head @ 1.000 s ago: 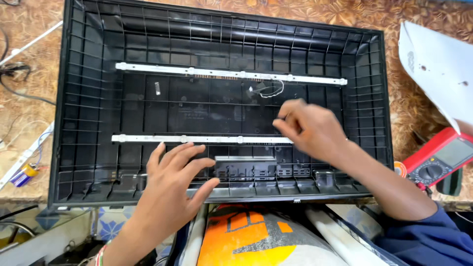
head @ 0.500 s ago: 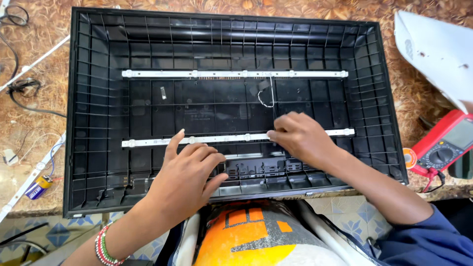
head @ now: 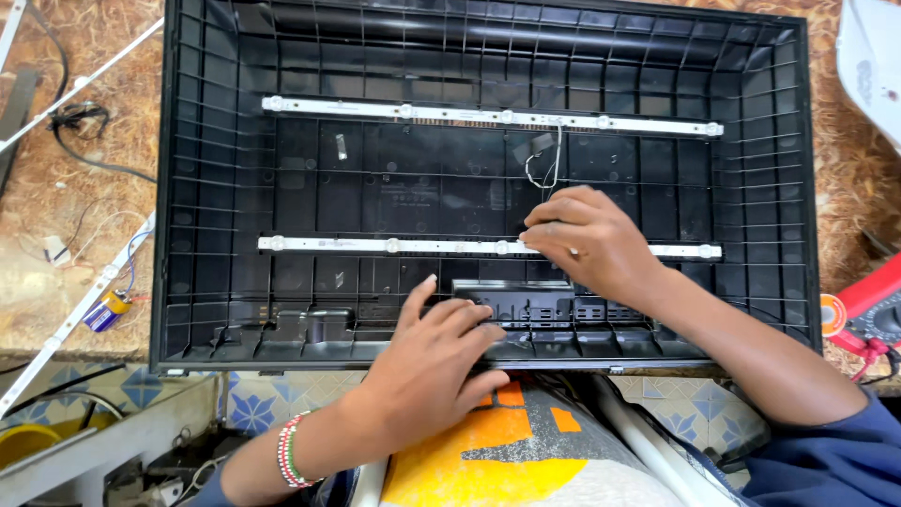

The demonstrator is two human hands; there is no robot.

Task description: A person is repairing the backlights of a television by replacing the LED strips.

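A large black ribbed plastic back shell [head: 188,188] lies open side up on the bench. Two white light strips run across it, the upper strip [head: 404,113] and the lower strip [head: 375,246]. My right hand [head: 587,239] rests on the lower strip right of its middle, fingers pinched together at the strip, just below thin white wires [head: 554,164]. My left hand [head: 436,361] lies flat, fingers spread, on the shell's raised black block [head: 563,310] at the near edge. A beaded bracelet [head: 291,451] sits on that wrist.
A loose white strip [head: 84,300] with a small battery [head: 105,308] lies left of the shell, with black cables [head: 75,122] above. A red meter [head: 868,314] sits at the right edge, white paper [head: 873,56] at top right. An orange and grey sack [head: 507,451] lies below.
The view has shifted and drawn closer. My left hand slid right and down onto the raised block at the near edge. My right hand stays on the lower strip.
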